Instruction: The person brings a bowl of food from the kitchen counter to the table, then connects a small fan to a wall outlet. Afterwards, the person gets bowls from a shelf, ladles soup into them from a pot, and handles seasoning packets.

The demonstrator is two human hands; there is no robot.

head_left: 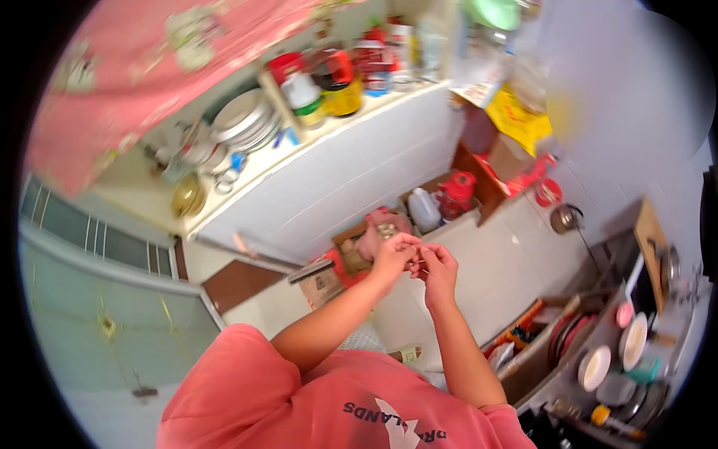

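My left hand (394,258) and my right hand (439,271) meet in front of my body, above the tiled floor. Both are closed, with fingertips pinched together and almost touching. A thin pale sliver shows between them near the right fingertips, too small and blurred to name. Whatever else the left fingers hold is hidden. Below and beyond the hands, a pink bag (369,243) sits in a box on the floor.
A white jug (424,209) and a red thermos (456,193) stand by the wall. Stacked plates (243,120) and bottles (303,97) line the shelf. To the right are a kettle (565,218) and a counter with bowls (594,367). A glazed door (112,299) is on the left.
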